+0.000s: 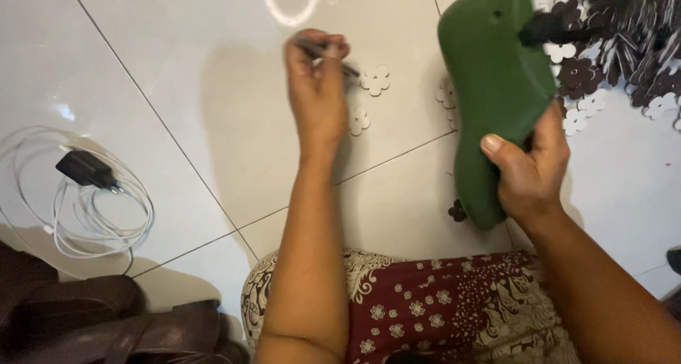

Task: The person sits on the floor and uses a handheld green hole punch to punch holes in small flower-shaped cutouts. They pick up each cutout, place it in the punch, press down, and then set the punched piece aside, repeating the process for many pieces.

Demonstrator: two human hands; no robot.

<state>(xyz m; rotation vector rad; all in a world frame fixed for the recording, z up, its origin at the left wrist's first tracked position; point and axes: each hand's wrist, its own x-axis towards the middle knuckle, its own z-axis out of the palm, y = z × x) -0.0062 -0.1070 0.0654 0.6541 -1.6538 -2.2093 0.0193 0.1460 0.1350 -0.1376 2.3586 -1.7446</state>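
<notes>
Gripping a green shoe last with the right hand, fingers wrapped tight around its narrow lower part, thumb lying across the front. Standing nearly upright at about two o'clock in the head view, the broad end pointing toward twelve, the thin end reaching down toward five. Carrying a small round hole near the top and a dark piece jutting from the upper right side.

Pinching a slim dark pen-like tool in the left hand, fingers curled closed about it at roughly twelve o'clock, its tip slanting toward three. Hovering just beside two pale flower-shaped cutouts lying flat on the white tiled floor; whether touching them, impossible to tell. Lying between the two hands, those flowers, with more pale ones peeking out from behind the last's left edge.

Spilling across the one-to-two o'clock corner, a heap of dark brown and white flower cutouts, some touching the last's far side. Resting alone by the thin end of the last, one small dark flower.

Coiling at nine o'clock, a white cable with a black charger plug. Slumping at seven o'clock, a brown bag. Covering the lap at six o'clock, dark red patterned fabric with cream floral print.
</notes>
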